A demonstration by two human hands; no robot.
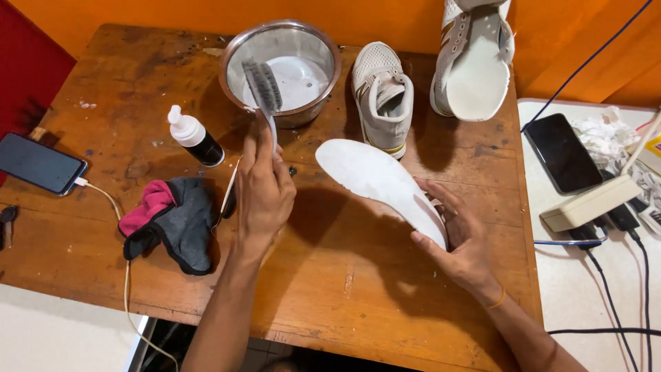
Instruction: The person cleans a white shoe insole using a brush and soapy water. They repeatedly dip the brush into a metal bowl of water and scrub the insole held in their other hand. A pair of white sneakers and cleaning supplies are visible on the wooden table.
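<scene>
My left hand (265,193) grips the white handle of a brush (262,86) whose dark bristles hang over the rim of a steel bowl (234,52) holding cloudy water. My right hand (461,238) holds a white shoe insole (375,176) by its near end, lifted above the wooden table (344,275) and pointing toward the bowl. Behind the insole a white sneaker (382,96) stands upright. A second white sneaker (475,58) leans against the orange wall with its sole showing.
A small dark bottle with a white cap (196,138) lies left of the brush. A grey and pink cloth (172,217) sits near the left. A phone on a cable (38,164) is at the far left. Another phone (563,153), a power strip (589,203) and cables lie on the right.
</scene>
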